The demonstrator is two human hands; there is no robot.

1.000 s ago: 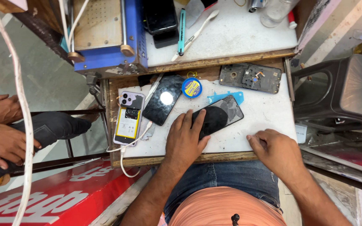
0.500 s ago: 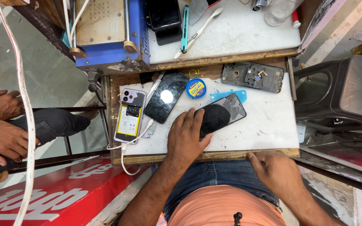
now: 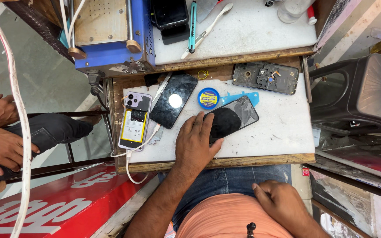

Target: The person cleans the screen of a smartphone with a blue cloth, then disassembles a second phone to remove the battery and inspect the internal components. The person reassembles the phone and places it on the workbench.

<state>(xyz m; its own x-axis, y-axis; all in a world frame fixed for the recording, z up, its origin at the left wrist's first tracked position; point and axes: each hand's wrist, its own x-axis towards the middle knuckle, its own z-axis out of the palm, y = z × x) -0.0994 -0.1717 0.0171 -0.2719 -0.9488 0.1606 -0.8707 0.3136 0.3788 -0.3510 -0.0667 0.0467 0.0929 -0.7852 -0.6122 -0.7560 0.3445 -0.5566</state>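
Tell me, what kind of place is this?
Probably a small phone repair stall. The left hand rests on a phone with a cracked screen, an opened phone body shows its insides, and a blue heating machine sits on the white worktop.

Wearer: both forearms bare, no sleeves in view. Left hand (image 3: 196,143) and right hand (image 3: 282,205) bare: no gloves, rings, watch or bands seen. Torso in a salmon-orange shirt (image 3: 219,218). Legs in blue denim (image 3: 225,181). A small black bead-like pendant (image 3: 251,229) hangs at the shirt's lower front.
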